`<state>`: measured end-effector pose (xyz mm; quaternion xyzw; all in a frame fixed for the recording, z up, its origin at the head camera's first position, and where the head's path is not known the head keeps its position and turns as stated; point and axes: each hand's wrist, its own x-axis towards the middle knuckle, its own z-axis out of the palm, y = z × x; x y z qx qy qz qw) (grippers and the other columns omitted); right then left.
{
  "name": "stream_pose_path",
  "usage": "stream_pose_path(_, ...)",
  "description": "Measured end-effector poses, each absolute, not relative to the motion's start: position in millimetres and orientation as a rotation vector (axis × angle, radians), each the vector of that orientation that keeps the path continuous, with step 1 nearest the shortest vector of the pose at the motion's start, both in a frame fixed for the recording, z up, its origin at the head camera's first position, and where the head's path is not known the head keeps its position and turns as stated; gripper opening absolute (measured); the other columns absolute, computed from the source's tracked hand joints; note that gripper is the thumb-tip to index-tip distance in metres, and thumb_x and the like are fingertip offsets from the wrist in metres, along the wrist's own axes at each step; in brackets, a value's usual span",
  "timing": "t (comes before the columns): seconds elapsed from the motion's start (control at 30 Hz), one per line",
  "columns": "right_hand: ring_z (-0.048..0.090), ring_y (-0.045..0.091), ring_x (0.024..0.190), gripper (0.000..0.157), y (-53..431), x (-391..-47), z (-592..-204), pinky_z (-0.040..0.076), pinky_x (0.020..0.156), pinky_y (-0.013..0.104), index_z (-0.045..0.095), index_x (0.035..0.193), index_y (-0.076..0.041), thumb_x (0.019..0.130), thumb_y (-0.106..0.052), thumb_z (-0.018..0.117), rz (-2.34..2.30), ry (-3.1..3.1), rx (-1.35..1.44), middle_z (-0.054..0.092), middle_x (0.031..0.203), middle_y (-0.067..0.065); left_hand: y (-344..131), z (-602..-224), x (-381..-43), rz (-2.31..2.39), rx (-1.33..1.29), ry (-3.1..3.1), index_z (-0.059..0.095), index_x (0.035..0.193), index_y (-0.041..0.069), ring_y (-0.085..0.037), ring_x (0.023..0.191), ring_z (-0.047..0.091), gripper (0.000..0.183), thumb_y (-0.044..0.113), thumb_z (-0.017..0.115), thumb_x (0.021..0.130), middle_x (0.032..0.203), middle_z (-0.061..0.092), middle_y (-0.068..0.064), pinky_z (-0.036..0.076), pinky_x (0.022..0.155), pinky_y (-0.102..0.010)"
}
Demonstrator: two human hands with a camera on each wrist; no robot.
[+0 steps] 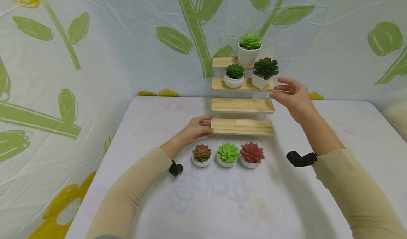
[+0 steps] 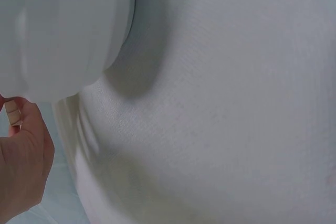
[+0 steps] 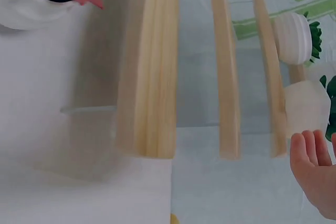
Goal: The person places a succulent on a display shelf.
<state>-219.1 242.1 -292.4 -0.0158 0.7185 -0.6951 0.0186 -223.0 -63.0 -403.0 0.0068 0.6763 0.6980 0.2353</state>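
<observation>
A tiered stand has several pale wooden shelves. My left hand pinches the left end of its lowest shelf between thumb and fingers. Beside the right end of the second shelf from the top, my right hand is raised with loosely bent fingers and holds nothing. Nearest to it is a dark green succulent in a white angular pot, standing on that shelf. A small green succulent in a round white pot sits to its left. The top shelf bears a bright green succulent in a taller white pot.
In front of the stand, a brown-red succulent, a lime green one and a red one stand in a row in white pots. The white-covered table meets a leaf-patterned cloth backdrop behind.
</observation>
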Motion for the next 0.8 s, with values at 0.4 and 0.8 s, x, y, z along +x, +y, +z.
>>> stream_pose_path(0.4, 0.056, 0.011, 0.095, 0.043, 242, -197, -316, 0.05, 0.079, 0.017, 0.058, 0.12, -0.014, 0.085, 0.009, 0.061, -2.121, 2.108, -0.41, 0.058, 0.106, 0.002, -62, -403, -223, 1.924, 0.007, 1.848, 0.046, 0.136, 0.004, -0.028, 0.106, 0.055, 0.055, -0.009, 0.061, 0.084, 0.124, 0.051, -0.021, 0.052, 0.081, -0.029)
stream_pose_path(0.8, 0.052, 0.016, 0.107, 0.048, 247, -166, -350, 0.051, 0.08, 0.022, 0.05, 0.13, -0.006, 0.085, 0.002, 0.063, -1.725, 2.238, -0.582, 0.055, 0.118, 0.006, -63, -405, -224, 1.933, -0.005, 1.826, 0.047, 0.136, 0.005, -0.027, 0.104, 0.055, 0.055, -0.01, 0.06, 0.084, 0.121, 0.051, -0.02, 0.05, 0.088, -0.035)
